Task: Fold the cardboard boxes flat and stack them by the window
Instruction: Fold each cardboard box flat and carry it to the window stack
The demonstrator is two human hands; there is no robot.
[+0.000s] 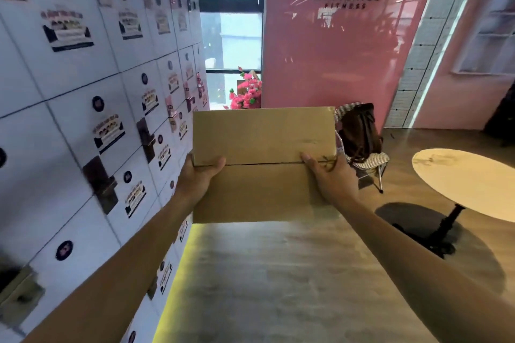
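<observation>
A brown cardboard box [262, 164] hangs in front of me at chest height, its top flaps closed along a middle seam. My left hand [199, 175] grips its left edge with the thumb laid over the top. At the right edge my right hand [328, 178] holds it the same way, thumb on the seam. The fingers of both hands are hidden under the box. The window [230, 36] stands straight ahead, beyond the box.
A wall of white lockers [83, 108] runs along my left. Pink flowers [246, 92] stand by the window. A folding chair [370, 164] with a dark backpack [359, 131] sits at the pink wall, and a round table [468, 184] is at the right. Wooden floor [278, 281] lies ahead.
</observation>
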